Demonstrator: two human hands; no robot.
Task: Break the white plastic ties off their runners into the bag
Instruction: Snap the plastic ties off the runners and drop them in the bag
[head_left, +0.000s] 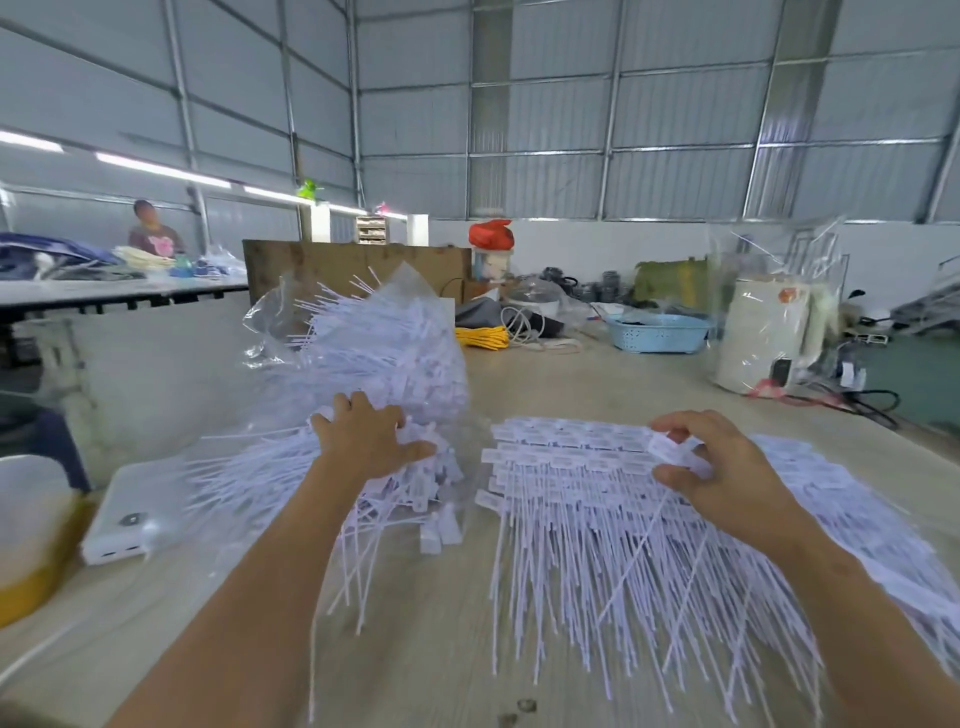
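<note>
White ties (597, 499) uncountable, one bag (384, 332), right fingers (675, 475) pinching ties, left fingers (410, 449) flat.

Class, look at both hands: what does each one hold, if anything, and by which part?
The right hand pinches a white tie by its flat tag head, between thumb and fingers. The left hand holds nothing; it rests flat on the loose ties at the bag's mouth.

Bare wooden tabletop (426, 639) lay open between the heaped clear plastic bag of loose white ties (384, 353) on the left and the flat spread of white plastic ties on runners (587, 499) on the right. A white rectangular box (130, 514) blocked the left edge; a blue plastic basket (657, 332) stood well behind.
</note>
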